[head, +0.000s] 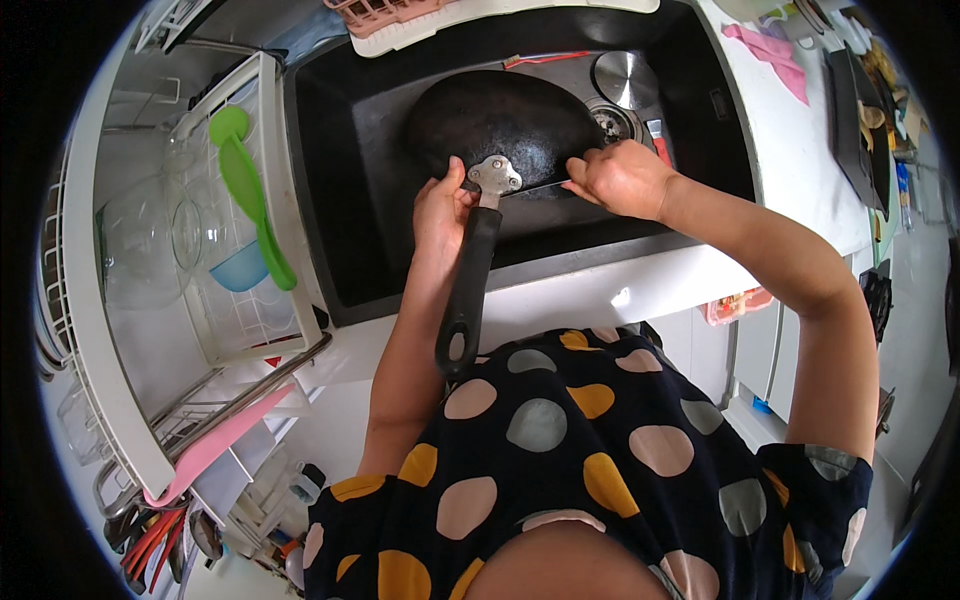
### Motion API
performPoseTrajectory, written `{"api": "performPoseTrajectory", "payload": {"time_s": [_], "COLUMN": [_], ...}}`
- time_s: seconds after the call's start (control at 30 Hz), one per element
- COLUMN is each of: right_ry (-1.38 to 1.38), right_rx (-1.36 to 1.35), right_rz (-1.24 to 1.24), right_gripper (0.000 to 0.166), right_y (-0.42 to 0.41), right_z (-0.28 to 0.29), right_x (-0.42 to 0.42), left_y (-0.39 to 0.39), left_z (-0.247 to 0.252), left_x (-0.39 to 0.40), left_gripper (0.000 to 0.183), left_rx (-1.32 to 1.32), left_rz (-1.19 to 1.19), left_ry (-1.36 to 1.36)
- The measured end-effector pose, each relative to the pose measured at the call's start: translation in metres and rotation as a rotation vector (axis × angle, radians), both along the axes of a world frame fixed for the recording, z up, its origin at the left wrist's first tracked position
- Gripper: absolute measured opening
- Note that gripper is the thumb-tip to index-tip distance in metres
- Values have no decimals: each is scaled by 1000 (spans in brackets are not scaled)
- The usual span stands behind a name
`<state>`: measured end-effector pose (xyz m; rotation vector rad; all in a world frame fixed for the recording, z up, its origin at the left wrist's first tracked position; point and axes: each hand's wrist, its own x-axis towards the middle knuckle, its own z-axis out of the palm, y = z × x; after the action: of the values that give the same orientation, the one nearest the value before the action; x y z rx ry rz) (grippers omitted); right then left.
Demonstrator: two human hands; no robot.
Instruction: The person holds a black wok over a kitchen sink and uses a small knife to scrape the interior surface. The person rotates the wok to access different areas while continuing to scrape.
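Observation:
A dark wok (pixel 495 112) lies in the black sink with its rounded, worn underside showing. Its black handle (pixel 469 292) points toward me, joined by a riveted metal bracket (pixel 495 174). My left hand (pixel 442 210) grips the wok beside that bracket, thumb up; its fingers are partly hidden. My right hand (pixel 619 180) is closed, pinching one end of a thin, straight metal tool (pixel 536 187). The tool runs across the wok's surface to the bracket. Its exact kind is too small to tell.
Inside the sink (pixel 330 172) are a red-handled brush (pixel 544 58), a round metal lid (pixel 625 80), the drain (pixel 613 122) and a red-handled scraper (pixel 658 141). A dish rack (pixel 289 225) at left holds a green spoon (pixel 247 187). A pink cloth (pixel 772 56) lies right.

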<state>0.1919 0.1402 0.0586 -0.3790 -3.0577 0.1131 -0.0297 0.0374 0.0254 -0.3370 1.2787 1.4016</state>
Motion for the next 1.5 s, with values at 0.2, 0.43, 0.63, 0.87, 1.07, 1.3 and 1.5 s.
{"api": "performPoseTrajectory", "payload": {"time_s": [0.2, 0.43, 0.63, 0.87, 1.07, 1.3, 1.5], "right_ry": [38, -36, -101, -194, -229, -203, -255], "right_rx": [114, 169, -61, -128, -92, -18, -25], "right_rz": [10, 47, -124, -163, -91, -138, -75], "right_gripper": [26, 24, 26, 29, 28, 28, 27], "right_y": [3, 13, -12, -17, -12, -3, -2], "right_z": [15, 35, 30, 34, 35, 56, 61], "right_x": [-3, -8, 2, 6, 15, 5, -3], "left_y": [2, 2, -1, -5, -2, -1, 1], "left_z": [26, 34, -9, -10, -11, 0, -6], "left_x": [8, 8, -4, 6, 0, 0, -1], "left_gripper": [26, 29, 32, 36, 32, 28, 31], "left_rx": [14, 37, 62, 49, 137, 98, 61], "left_rz": [16, -9, -54, -33, -69, -33, -96], "left_ry": [60, -2, 9, 83, 11, 46, 157]}}
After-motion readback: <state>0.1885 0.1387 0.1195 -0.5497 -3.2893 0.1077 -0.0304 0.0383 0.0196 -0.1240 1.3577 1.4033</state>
